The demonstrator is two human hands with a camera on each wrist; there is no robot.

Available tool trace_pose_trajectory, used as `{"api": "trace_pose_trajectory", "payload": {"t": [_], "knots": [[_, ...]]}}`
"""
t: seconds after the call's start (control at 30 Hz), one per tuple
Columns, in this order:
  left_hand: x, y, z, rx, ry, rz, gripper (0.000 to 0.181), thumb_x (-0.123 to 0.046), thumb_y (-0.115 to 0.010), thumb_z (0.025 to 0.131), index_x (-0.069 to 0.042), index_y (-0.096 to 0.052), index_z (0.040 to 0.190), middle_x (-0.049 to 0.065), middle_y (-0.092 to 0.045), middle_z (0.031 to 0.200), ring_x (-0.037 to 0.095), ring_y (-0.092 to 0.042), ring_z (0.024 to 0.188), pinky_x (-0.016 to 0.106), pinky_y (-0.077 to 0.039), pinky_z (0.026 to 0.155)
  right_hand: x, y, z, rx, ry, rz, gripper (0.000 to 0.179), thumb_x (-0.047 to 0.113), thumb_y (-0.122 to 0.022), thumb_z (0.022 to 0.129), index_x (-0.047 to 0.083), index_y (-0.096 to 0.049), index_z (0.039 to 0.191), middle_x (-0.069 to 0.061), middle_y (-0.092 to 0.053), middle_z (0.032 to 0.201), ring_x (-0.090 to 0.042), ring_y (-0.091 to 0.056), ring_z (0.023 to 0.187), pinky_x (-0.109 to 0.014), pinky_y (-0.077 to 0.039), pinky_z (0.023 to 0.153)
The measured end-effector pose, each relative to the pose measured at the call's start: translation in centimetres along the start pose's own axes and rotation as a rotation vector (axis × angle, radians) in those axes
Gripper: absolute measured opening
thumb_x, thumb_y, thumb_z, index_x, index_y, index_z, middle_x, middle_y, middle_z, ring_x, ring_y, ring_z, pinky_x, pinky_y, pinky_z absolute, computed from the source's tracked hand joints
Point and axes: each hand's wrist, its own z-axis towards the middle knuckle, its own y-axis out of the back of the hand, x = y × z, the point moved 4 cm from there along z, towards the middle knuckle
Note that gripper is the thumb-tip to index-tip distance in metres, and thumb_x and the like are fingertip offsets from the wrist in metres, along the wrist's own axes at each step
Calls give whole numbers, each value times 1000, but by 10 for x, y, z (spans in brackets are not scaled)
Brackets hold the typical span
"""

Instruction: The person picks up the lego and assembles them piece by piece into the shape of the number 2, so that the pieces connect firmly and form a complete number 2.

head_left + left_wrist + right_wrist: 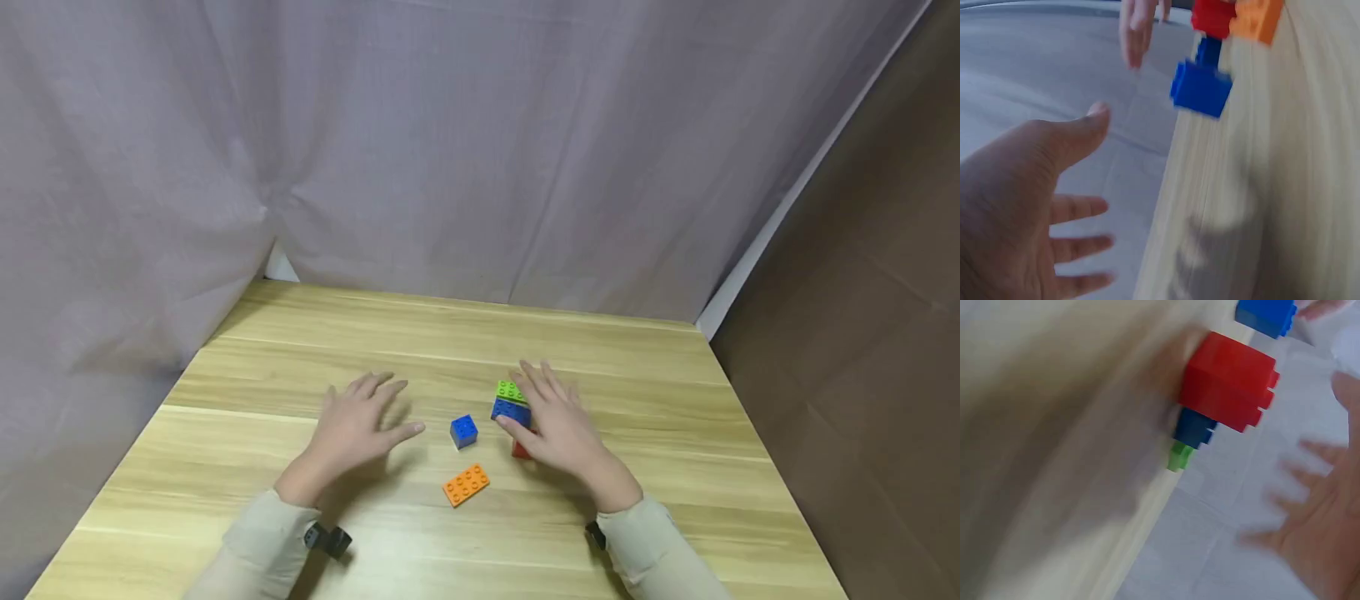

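Both hands are raised over the table with fingers spread. My left hand (352, 429) hovers left of a small blue block (464, 431) and holds nothing. Over the right-hand blocks is my right hand (558, 425), also holding nothing; it partly covers a larger blue block (510, 409), a green block (510, 389) behind that and a red block (521, 450) nearer the front. In the right wrist view the red block (1229, 381) shows whole, its studs facing up. A flat orange block (466, 485) with several studs lies in front of the small blue one, between the hands.
The wood-grain table (660, 533) reaches back to a grey curtain (450, 167). A dark brown panel (862, 333) stands along the right side. Each wrist wears a small black camera, the left camera (327, 540) showing most plainly.
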Motion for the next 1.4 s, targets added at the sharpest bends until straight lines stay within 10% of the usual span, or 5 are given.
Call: {"api": "trace_pose_trajectory", "payload": {"t": [0.17,0.37,0.83,1.4], "knots": [[-36,-33,-12,192,-92,-372,55,-49,-75,87,-7,-69,121,2,-69,109,15,-65,92,35,-57,83,27,-2,19,91,196,144,60,31,-69,97,7,-49,147,-9,-51,148,-28,-46,138,-48,-37,115],[-67,-72,-25,216,-173,-214,53,-47,-84,78,-10,-68,113,-6,-56,98,5,-50,78,23,-48,71,48,-18,39,249,241,110,44,23,-67,98,3,-58,136,-10,-64,132,-24,-60,123,-38,-48,106],[-30,-76,-17,41,-148,-380,37,-33,-87,79,-17,-74,110,-9,-64,103,9,-57,86,25,-52,75,56,-36,47,354,212,123,42,28,-73,94,7,-63,129,-3,-68,121,-11,-62,104,-30,-53,93],[-33,-65,-28,11,-46,-326,20,-29,-91,73,-21,-78,85,-13,-57,73,3,-48,64,21,-44,56,83,-21,18,327,304,334,29,30,-72,95,10,-67,115,9,-67,99,1,-60,83,-16,-53,72]]}}
